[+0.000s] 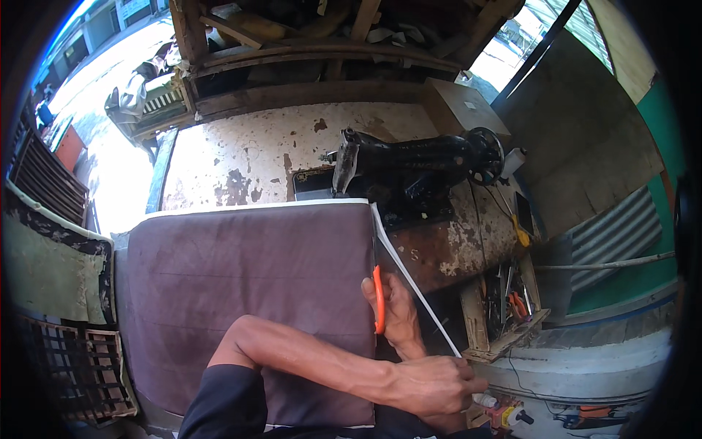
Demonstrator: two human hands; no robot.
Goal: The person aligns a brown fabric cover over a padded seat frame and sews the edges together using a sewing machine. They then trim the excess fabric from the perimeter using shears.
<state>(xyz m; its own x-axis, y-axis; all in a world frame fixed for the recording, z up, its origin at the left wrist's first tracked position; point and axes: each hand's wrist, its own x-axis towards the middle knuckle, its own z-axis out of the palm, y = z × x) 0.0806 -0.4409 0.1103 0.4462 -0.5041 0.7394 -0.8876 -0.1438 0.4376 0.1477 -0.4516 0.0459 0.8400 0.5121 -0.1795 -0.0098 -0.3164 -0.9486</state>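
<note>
Left hand [437, 383] pinches white strip [414, 284], right hand [401, 313] holds orange-handled tool [379, 301]; black sewing machine [424, 170] beyond maroon pad [248, 271].

there were two hands [439, 383] [401, 311], one held orange-handled tool [379, 301], one maroon panel [248, 271], one loose white strip [381, 233], one sewing machine [420, 164], one desk [212, 157] and one wooden drawer [474, 322].

1. Sewing machine [420, 168]: on the worktable [227, 157], toward its right side.
2. Box [472, 106]: behind the machine's right end.
3. Padded panel [256, 271]: before the machine, left of the drawer [475, 322].
4. Drawer: contains hand tools [518, 304].
5. Strip [411, 270]: from panel's far right corner to left hand [439, 382].
6. Right hand [398, 311], grasping tool handle [379, 300]: at panel's right edge.
</note>
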